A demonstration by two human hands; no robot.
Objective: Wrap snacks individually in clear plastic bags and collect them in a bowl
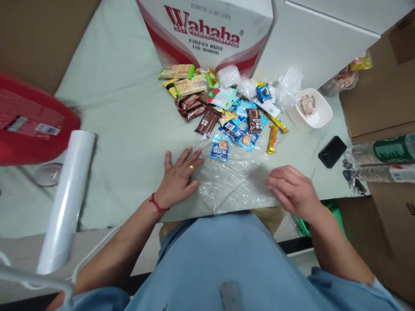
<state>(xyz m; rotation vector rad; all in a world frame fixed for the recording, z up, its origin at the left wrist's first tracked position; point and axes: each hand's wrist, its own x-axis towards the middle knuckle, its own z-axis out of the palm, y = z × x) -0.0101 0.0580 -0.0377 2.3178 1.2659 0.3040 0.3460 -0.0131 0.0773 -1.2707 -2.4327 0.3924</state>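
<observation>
A clear plastic sheet lies flat at the table's near edge. My left hand rests palm down on the sheet's left side, fingers spread, a ring on one finger. My right hand hovers or presses on the sheet's right side, fingers stretched out and slightly blurred. Just beyond the sheet lies a pile of wrapped snacks; a blue packet sits at the sheet's far edge.
A Wahaha water carton stands behind the snacks. A white bowl, black phone, keys and bottles lie right. A roll of plastic film and red container are left.
</observation>
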